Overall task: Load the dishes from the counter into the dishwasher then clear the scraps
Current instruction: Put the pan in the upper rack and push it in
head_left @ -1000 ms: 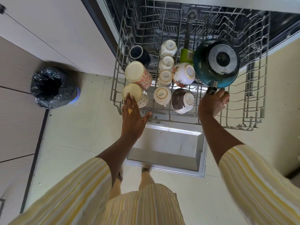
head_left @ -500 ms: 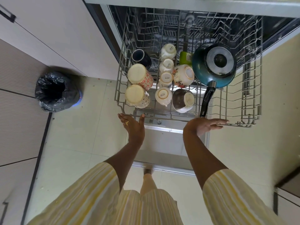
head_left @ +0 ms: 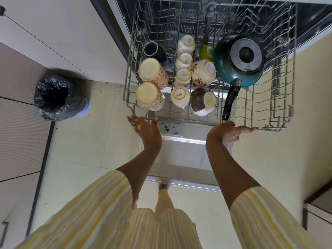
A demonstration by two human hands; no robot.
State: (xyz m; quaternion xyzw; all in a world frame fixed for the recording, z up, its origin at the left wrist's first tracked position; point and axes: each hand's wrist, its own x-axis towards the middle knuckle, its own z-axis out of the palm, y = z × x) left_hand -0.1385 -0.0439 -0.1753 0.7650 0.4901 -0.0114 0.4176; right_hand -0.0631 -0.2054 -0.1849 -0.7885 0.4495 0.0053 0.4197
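1. Dishes (head_left: 180, 95) sit upside down in the pulled-out dishwasher rack (head_left: 280, 114), with a teal saucepan (head_left: 222, 69) beside them (black handle pointing forward).
2. The left hand (head_left: 147, 132) is at the rack's front rail, fingers straight, holding nothing.
3. The right hand (head_left: 227, 134) lies flat, palm up, with its fingertips at that rail.
4. A black-lined bin (head_left: 59, 97) stands on the floor, left.

We get bright, even daylight w/ soft shadows; dishwasher (head_left: 186, 155) interior up top is dim. Slight motion blur on bin bag (head_left: 53, 97), mid-left. Wide-angle bends frame edges hard; sleeves (head_left: 100, 212) at btm look soft.
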